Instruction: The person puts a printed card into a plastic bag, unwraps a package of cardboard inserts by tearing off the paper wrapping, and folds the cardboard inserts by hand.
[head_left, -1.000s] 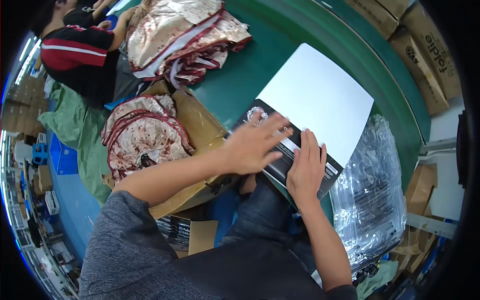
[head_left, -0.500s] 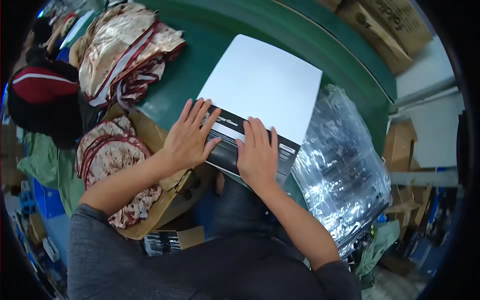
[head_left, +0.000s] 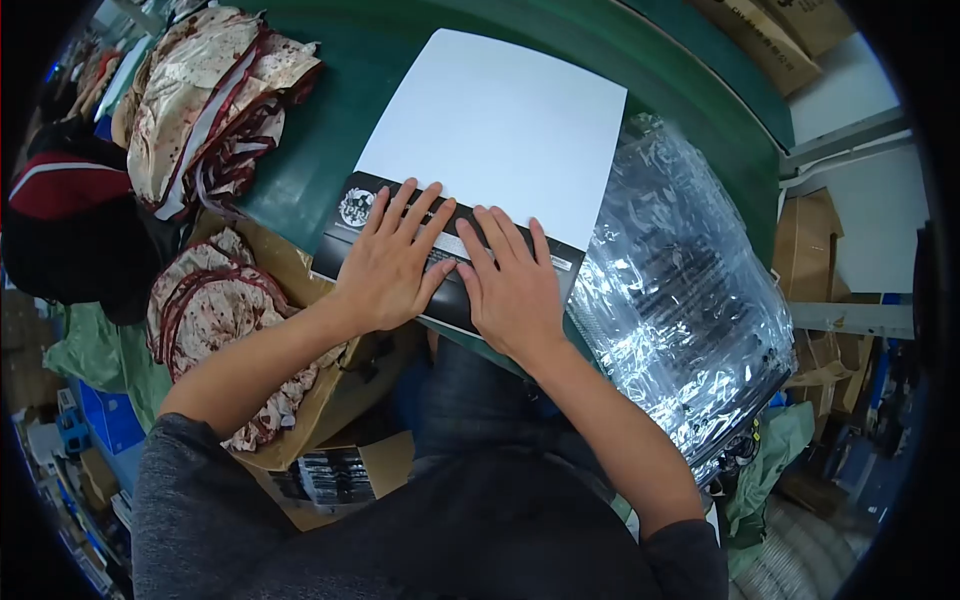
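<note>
A large white sheet (head_left: 500,120) with a black printed band (head_left: 333,248) along its near side lies flat on the green table. The band bears a round white logo at its left end and small print in the middle, partly under my fingers. My left hand (head_left: 388,268) rests palm down on the band's middle, fingers spread. Close beside it, my right hand (head_left: 515,290) also lies flat on the band with its fingers apart. The two thumbs point towards each other. Neither hand grips anything.
Clear plastic packages (head_left: 680,270) lie in a glossy stack to the right. Stained cream-and-maroon cloth (head_left: 200,110) sits at the table's left; more fills a cardboard box (head_left: 330,405) below. A person in a black and red cap (head_left: 75,190) is at far left. Cartons (head_left: 770,45) stand behind.
My left hand has moved inward along the band, closer to my right hand, uncovering the round logo. The sheet appears higher and further left in view.
</note>
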